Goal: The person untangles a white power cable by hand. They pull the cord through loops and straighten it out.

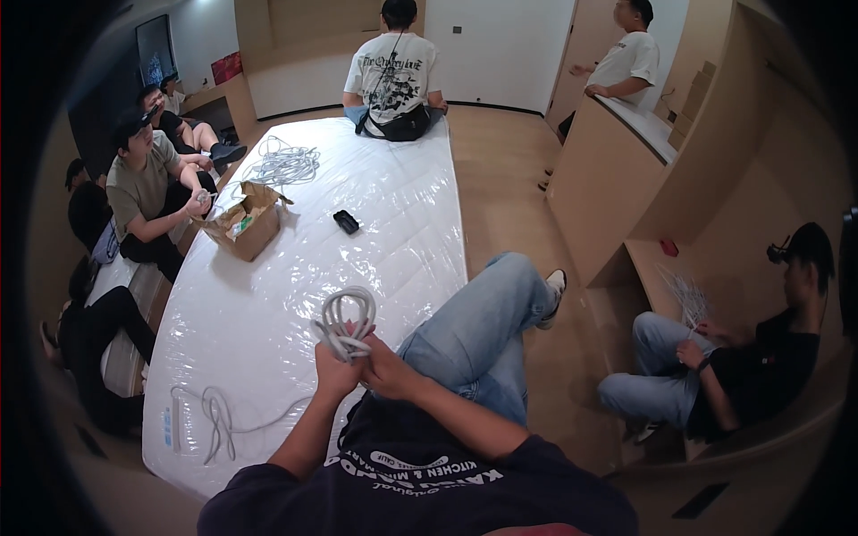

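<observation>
A pale grey cable (349, 308), wound into a small coil of several loops, stands up out of my two hands above the plastic-covered mattress. My left hand (336, 364) is closed round the base of the loops on the left. Against it, my right hand (384, 368) is closed on the same bundle from the right; some of its fingers are hidden. On the mattress near my left forearm lies a loose length of similar cable (217, 420), partly looped, which trails toward my arm.
The wrapped mattress (357, 259) bears an opened cardboard box (246, 234), a small black object (346, 221) and a tangled heap of pale cable (281, 165). People sit along the left, at the far end and on the right. Another person stands by a wooden counter (608, 165).
</observation>
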A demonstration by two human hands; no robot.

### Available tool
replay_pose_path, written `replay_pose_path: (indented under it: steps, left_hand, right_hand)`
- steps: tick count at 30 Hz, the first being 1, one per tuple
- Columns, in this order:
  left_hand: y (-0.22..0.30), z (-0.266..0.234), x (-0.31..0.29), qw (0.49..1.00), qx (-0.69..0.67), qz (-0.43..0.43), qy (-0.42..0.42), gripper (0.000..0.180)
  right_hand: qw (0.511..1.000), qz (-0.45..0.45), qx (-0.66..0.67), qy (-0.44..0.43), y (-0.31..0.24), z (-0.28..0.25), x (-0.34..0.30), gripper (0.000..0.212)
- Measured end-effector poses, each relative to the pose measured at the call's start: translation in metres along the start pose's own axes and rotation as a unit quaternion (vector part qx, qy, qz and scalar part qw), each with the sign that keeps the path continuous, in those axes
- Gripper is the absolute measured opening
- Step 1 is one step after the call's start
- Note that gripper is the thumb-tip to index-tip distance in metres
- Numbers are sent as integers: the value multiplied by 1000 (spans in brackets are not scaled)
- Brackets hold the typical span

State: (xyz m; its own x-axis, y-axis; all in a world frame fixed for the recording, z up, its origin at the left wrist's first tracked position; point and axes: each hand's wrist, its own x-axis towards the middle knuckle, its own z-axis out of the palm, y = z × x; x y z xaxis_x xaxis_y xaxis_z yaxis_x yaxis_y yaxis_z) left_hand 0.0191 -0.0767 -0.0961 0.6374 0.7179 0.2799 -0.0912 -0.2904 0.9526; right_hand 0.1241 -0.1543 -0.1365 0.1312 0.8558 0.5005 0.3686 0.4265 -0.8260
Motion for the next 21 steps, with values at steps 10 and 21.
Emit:
replay_pose_path:
  steps: [10, 21]
  left_hand:
    - [34, -20, 14, 975, -115, 87, 167, 17]
    - [50, -55, 20, 555, -823, -26, -122, 18]
  right_hand:
    - [991, 61, 102, -65, -6, -5, -1, 68]
    - [982, -71, 111, -135, 9, 13, 0, 11]
